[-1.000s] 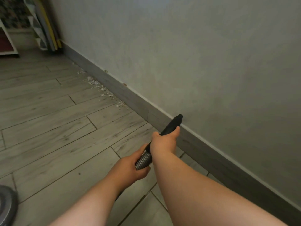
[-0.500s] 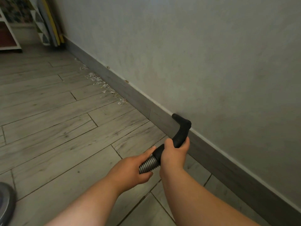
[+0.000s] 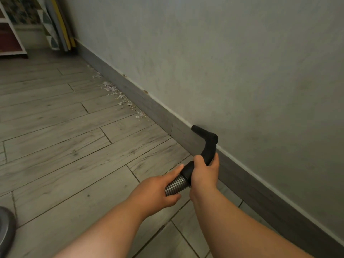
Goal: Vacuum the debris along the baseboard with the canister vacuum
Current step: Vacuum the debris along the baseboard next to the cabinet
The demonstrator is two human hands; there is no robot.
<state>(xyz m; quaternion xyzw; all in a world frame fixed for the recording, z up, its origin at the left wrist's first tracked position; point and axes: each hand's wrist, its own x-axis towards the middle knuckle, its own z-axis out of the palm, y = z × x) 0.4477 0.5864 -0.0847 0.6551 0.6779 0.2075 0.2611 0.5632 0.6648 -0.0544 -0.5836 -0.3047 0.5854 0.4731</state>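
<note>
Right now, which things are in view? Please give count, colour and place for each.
tube: one, black, bent, in right grip
hose: one, grey, ribbed, in left grip
debris: many bits, white, on floor by baseboard, ahead
baseboard: one, grey, under wall
wall: one, grey, right side
floor: one, grey planks
canister: one, grey, lower left edge, cut off
boards: several, yellow, grey, patterned; far corner
shelf: one, white, far left
left grip: one, bare hand, round hose
right grip: one, bare hand, round tube
</note>
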